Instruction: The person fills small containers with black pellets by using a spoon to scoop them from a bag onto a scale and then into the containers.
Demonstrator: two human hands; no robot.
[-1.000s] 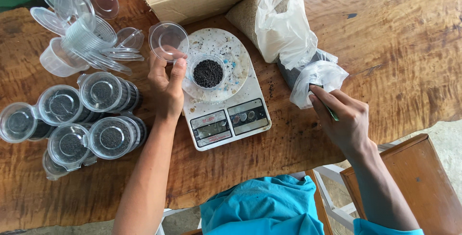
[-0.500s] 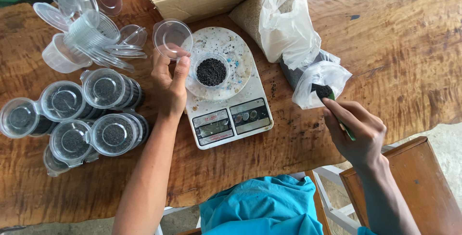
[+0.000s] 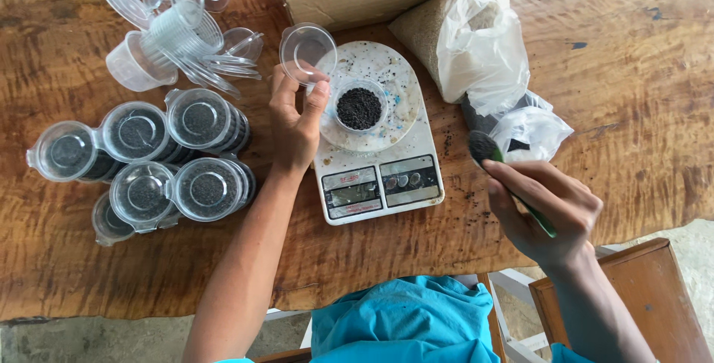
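A small clear plastic cup of black granules (image 3: 359, 107) sits on the round platform of a white kitchen scale (image 3: 379, 184) on the wooden bench (image 3: 639, 95). The left hand (image 3: 297, 121) pinches the cup's hinged clear lid (image 3: 307, 50). The right hand (image 3: 547, 210), grip clamped on a green-handled spoon (image 3: 513, 184) heaped with granules, hovers beside a white plastic bag (image 3: 532, 132). Filled lidded cups (image 3: 197, 184) cluster at left.

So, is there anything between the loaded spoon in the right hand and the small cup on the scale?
Nothing visible. The spoon hangs right of the scale; only bare platform lies before the cup.
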